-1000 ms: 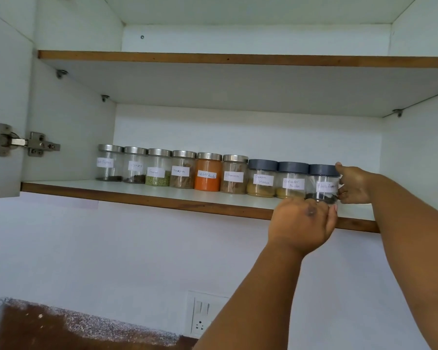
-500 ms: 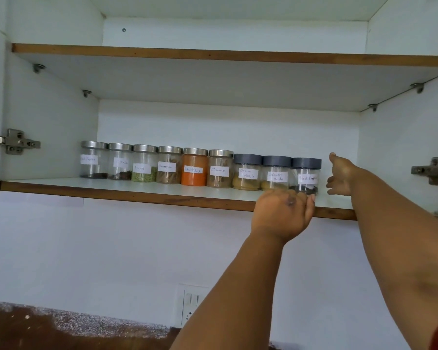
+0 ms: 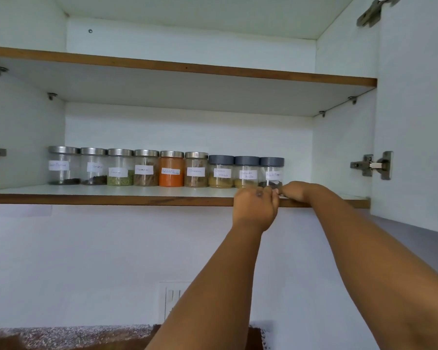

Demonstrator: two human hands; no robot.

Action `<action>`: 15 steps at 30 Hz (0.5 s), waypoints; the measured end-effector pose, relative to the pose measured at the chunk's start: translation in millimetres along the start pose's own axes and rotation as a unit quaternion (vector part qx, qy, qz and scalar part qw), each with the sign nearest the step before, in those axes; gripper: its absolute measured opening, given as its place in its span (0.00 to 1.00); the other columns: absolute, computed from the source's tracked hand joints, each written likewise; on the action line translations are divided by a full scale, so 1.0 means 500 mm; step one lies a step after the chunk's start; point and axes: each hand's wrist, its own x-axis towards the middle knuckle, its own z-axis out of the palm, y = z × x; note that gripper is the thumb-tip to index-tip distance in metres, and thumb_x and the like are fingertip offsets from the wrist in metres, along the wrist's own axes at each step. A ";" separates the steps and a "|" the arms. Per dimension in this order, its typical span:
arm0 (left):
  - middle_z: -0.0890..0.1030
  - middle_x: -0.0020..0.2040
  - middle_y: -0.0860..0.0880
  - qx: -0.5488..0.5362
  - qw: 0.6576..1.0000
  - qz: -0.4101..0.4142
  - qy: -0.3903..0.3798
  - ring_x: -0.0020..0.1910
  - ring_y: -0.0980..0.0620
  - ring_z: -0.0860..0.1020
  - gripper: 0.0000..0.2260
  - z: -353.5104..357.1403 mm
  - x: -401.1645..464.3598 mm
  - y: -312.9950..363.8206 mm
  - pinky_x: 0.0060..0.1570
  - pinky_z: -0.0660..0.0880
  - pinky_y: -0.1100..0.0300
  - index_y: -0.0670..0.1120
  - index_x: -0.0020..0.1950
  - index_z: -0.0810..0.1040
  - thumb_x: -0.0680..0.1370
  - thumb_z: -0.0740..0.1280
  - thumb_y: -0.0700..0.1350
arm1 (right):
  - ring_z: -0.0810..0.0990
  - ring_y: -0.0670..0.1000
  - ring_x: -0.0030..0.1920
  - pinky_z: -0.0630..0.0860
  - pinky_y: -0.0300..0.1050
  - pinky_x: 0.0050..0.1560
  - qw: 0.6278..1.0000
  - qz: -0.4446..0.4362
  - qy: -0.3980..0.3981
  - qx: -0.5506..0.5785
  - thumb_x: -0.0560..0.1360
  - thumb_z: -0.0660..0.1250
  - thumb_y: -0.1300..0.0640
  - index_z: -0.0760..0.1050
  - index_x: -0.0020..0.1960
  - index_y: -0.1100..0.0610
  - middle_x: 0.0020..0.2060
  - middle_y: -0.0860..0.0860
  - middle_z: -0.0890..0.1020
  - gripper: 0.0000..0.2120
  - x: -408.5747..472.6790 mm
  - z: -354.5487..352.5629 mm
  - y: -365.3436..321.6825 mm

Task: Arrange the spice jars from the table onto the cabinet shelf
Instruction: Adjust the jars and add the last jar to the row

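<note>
Several labelled spice jars stand in one row on the lower cabinet shelf (image 3: 111, 192). The left ones have silver lids, among them an orange-filled jar (image 3: 171, 173). Three on the right have dark grey lids, and the rightmost jar (image 3: 272, 170) holds a little dark spice. My left hand (image 3: 256, 205) is raised in front of the shelf's front edge, just below that jar, fingers loosely curled and holding nothing. My right hand (image 3: 295, 192) is beside it at the edge, also holding nothing. The two hands nearly touch. Neither touches a jar.
An upper shelf (image 3: 187, 69) spans the cabinet above the jars. An open door (image 3: 415, 122) with a metal hinge (image 3: 373, 165) stands at the right. Bare shelf lies right of the last jar. A wall socket (image 3: 173, 299) and a speckled counter (image 3: 74, 337) are below.
Both hands let go of the rightmost dark-lidded jar and dropped to the shelf's front edge, coming together. The jar stays in the row. The camera moved closer and tilted up.
</note>
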 end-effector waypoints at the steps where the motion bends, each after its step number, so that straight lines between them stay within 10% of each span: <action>1: 0.80 0.38 0.47 -0.019 1.000 -0.002 -0.006 0.37 0.47 0.76 0.21 -0.004 -0.004 0.000 0.39 0.68 0.55 0.45 0.47 0.78 0.83 0.49 0.51 | 0.73 0.54 0.56 0.66 0.46 0.60 1.000 -0.003 0.019 -0.017 0.82 0.51 0.46 0.73 0.64 0.55 0.61 0.54 0.75 0.20 -0.012 0.005 0.005; 6: 0.82 0.45 0.46 -0.106 0.994 -0.010 0.027 0.46 0.46 0.79 0.10 -0.017 -0.051 -0.008 0.50 0.70 0.55 0.44 0.49 0.80 0.79 0.60 0.45 | 0.74 0.56 0.64 0.66 0.51 0.64 0.975 -0.006 0.176 -0.138 0.83 0.42 0.49 0.73 0.65 0.53 0.67 0.55 0.75 0.24 -0.071 0.053 0.031; 11: 0.79 0.61 0.45 -0.278 0.942 -0.186 0.023 0.63 0.45 0.74 0.17 -0.109 -0.107 0.001 0.61 0.69 0.54 0.43 0.65 0.75 0.79 0.62 0.50 | 0.61 0.56 0.75 0.54 0.48 0.74 0.979 -0.071 0.183 -0.054 0.84 0.48 0.49 0.61 0.76 0.53 0.75 0.55 0.65 0.22 -0.178 0.088 0.024; 15: 0.73 0.69 0.45 -0.346 0.906 -0.244 0.012 0.70 0.46 0.68 0.22 -0.175 -0.160 0.051 0.66 0.66 0.53 0.44 0.71 0.70 0.79 0.62 0.52 | 0.66 0.56 0.69 0.64 0.50 0.69 0.943 -0.123 0.307 0.035 0.81 0.58 0.49 0.70 0.71 0.53 0.68 0.53 0.73 0.20 -0.305 0.082 -0.006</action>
